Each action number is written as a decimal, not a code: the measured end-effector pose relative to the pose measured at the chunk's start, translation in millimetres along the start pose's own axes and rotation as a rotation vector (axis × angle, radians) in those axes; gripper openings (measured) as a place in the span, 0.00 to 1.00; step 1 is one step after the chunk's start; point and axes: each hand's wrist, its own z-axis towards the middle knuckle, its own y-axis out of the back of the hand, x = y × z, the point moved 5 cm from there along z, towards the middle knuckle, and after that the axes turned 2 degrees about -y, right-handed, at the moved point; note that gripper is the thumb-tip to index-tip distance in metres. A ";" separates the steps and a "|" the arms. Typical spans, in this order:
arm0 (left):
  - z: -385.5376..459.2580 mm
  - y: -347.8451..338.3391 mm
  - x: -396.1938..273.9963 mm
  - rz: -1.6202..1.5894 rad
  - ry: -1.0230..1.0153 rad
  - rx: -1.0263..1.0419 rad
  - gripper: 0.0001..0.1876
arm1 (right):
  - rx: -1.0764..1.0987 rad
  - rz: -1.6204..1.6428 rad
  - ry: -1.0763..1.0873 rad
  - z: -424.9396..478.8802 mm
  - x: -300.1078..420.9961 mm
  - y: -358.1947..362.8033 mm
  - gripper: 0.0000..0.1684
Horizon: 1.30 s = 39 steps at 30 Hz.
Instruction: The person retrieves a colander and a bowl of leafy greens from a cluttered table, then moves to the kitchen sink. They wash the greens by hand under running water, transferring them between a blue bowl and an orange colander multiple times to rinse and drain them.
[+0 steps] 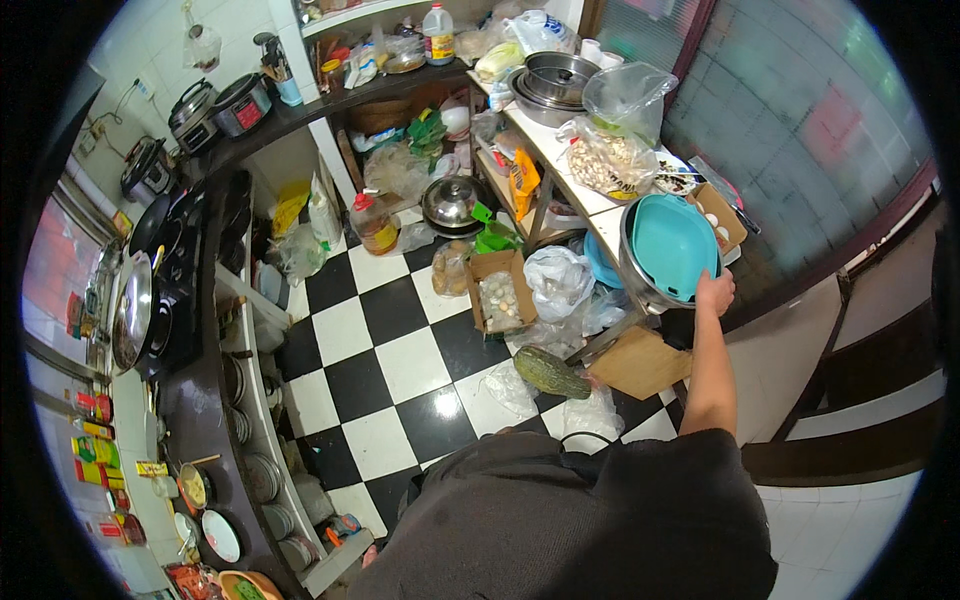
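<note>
My right hand is at the near right edge of a turquoise plastic basin, with the thumb over its rim. That basin sits inside a larger stainless steel bowl at the end of a white-tiled counter. Just a sliver of my left hand shows beside my dark shirt, close to the end of an open white cabinet panel; its fingers are mostly hidden. Behind the basin stands a small cardboard box with eggs in it.
On the checkered floor lie a green gourd, a cardboard box of eggs, plastic bags and a wooden board. A dark counter runs along the left with a lidded wok. Steel pots stand on the tiled counter.
</note>
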 end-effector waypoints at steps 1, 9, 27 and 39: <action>0.2 -6.5 -4.2 0.011 0.000 0.001 0.27 | 0.124 -0.042 -0.073 12.7 -1.4 1.9 0.19; -4.6 -47.2 -37.0 0.085 -0.015 0.013 0.26 | 0.432 -0.289 -0.113 46.5 3.4 -14.5 0.17; -7.4 -65.0 -67.1 0.158 -0.063 0.043 0.25 | 0.544 -0.084 -0.079 123.4 -42.9 -60.2 0.08; -12.2 -60.6 -48.0 0.127 -0.072 0.055 0.24 | 0.761 0.667 0.045 110.6 50.8 19.3 0.09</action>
